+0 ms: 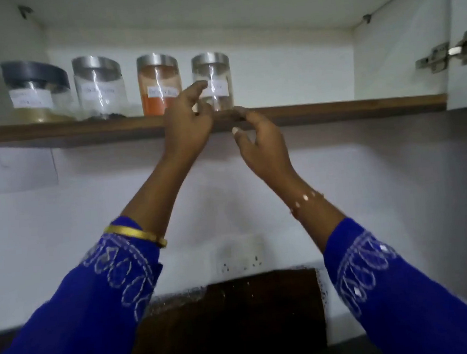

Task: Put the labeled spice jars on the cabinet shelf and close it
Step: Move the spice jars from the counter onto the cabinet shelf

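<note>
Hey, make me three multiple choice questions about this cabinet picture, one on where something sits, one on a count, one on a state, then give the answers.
1. Where is the clear jar of orange powder on the brown wooden shelf?
A. far left
B. third from left
C. far right

2. How many jars stand on the shelf?
A. two
B. four
C. six

3. What is the left hand doing?
A. gripping a jar
B. holding nothing, fingers loosely curled
C. pressing the wall socket

Answers: B, two jars stand to its left; B, four lids show in a row; B, its fingers curl round nothing, in front of the rightmost clear steel-lidded jar.
</note>
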{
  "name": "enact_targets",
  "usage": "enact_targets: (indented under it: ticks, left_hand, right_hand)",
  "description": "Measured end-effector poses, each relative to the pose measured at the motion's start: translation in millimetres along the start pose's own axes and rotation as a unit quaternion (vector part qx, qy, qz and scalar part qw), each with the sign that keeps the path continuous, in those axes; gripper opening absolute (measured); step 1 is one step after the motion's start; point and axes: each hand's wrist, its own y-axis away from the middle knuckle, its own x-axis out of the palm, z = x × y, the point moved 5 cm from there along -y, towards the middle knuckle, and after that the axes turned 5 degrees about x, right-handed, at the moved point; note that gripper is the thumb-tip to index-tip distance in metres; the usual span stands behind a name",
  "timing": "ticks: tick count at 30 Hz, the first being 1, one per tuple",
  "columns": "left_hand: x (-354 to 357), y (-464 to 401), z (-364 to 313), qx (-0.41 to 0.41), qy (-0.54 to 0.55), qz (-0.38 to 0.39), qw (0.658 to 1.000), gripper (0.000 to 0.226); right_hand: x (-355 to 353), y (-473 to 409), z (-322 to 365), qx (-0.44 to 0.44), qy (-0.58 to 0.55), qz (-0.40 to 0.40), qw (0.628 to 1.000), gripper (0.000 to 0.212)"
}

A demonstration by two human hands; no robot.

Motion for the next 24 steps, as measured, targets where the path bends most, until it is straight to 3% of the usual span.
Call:
enact_targets:
  ticks: [4,13,24]
  left_hand:
    - [12.4,86.4,-3.8,0.006,0.058,-0.024,0.998,0.038]
    - [63.7,278.2,16.0,-0.151,0.107,0.082,0.979,0.035]
    - [124.7,432.9,-14.4,-0.257,0.168,0.231,0.923,0.034]
  right_hand:
    - [-5.8,89.9,-26.5,0.050,0.022,0.012,0.998,0.042]
    - [-49.9,255.5,-93.4,0.214,0.077,0.032,0.973,0.043]
    - [-131.7,413.8,-144.3,0.432,0.140,0.028,0.891,0.041]
